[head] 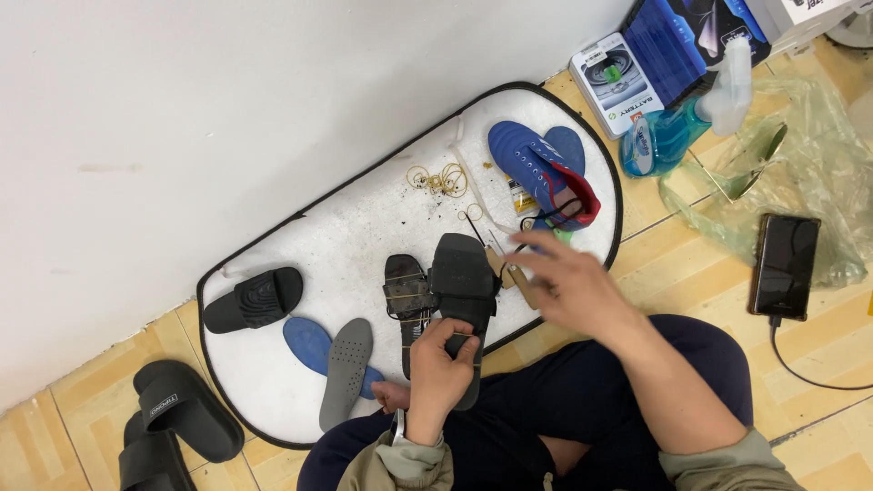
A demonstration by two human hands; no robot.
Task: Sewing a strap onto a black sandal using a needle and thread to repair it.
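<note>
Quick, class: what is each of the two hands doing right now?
Left hand: closed on the near end of the black sandal.
Right hand: open, blurred, holding nothing visible, above the mat.

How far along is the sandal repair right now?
Done: one black slide lies whole on the white mat. In hand: the left hand grips a black sandal sole, the right hand hovering beside it. Left: the second sole, blue insole, grey insole and blue shoe lie loose.

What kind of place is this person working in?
Probably a home floor corner used for shoe repair: tan floor tiles, a white mat against the wall, and on it a blue shoe, loose insoles and rubber bands.
</note>
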